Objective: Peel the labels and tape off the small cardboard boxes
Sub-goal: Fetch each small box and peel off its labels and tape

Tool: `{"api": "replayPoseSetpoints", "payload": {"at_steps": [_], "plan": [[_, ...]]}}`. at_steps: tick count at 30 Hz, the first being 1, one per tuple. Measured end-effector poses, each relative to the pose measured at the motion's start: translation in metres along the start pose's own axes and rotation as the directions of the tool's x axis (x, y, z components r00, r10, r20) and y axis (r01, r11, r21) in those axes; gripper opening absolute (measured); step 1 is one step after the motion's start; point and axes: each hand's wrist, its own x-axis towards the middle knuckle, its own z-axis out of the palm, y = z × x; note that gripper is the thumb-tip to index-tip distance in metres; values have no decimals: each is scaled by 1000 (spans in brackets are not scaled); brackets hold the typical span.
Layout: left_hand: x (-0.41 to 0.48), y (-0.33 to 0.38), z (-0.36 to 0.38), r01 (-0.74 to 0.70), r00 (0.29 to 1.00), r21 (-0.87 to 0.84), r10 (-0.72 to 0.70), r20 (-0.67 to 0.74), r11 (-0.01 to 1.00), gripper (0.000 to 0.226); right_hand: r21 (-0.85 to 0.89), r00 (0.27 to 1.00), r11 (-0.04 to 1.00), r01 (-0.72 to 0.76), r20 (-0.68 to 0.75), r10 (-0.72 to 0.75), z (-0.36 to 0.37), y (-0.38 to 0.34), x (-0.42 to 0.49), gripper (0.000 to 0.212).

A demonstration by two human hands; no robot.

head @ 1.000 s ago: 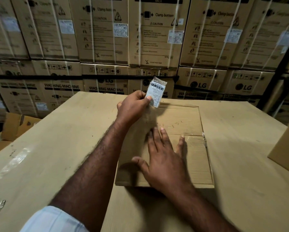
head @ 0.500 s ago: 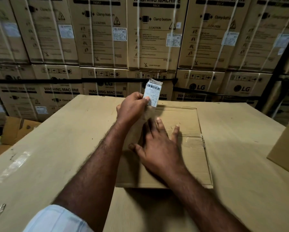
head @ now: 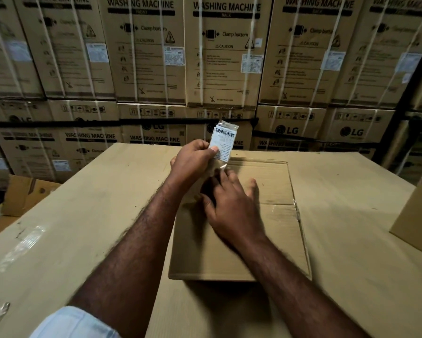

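Observation:
A small cardboard box [head: 276,230] lies flat on a large cardboard surface [head: 90,215], its top flaps closed. My left hand [head: 193,158] pinches a white barcode label [head: 223,142] with clear tape on it, held up above the box's far left corner. A strip of clear tape hangs from the label's lower edge toward the box. My right hand [head: 232,207] hovers over or rests on the box top with its fingers spread and blurred, their tips just under the label.
Stacked washing machine cartons [head: 219,57] form a wall behind the surface. Another brown box [head: 417,215] stands at the right edge. An open carton [head: 27,196] sits low at the left. Bits of clear tape [head: 22,242] stick to the surface at the left.
My right hand has slid up the box toward the label. My left hand still holds the label up, hardly shifted.

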Motion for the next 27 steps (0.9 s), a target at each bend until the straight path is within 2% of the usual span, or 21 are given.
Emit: {"api": "replayPoseSetpoints", "payload": {"at_steps": [2, 5, 10, 16, 27], "plan": [[0, 0, -1, 2, 1000, 6, -2, -1, 1000, 30, 30, 986, 998, 48, -158, -43, 6, 0, -4, 36], [-1, 1, 0, 8, 1000, 23, -7, -3, 1000, 32, 51, 972, 999, -2, -234, 14, 12, 2, -2, 22], [1, -1, -1, -2, 1000, 33, 2, 17, 999, 28, 80, 966, 991, -104, -229, 120, 16, 0, 12, 19], [1, 0, 0, -13, 1000, 39, 13, 4, 999, 13, 83, 960, 992, -92, -258, 110, 23, 3, 14, 11], [4, -1, -1, -1, 1000, 45, 0, 21, 999, 18, 63, 969, 991, -119, -210, 129, 22, 6, 17, 16]]}}
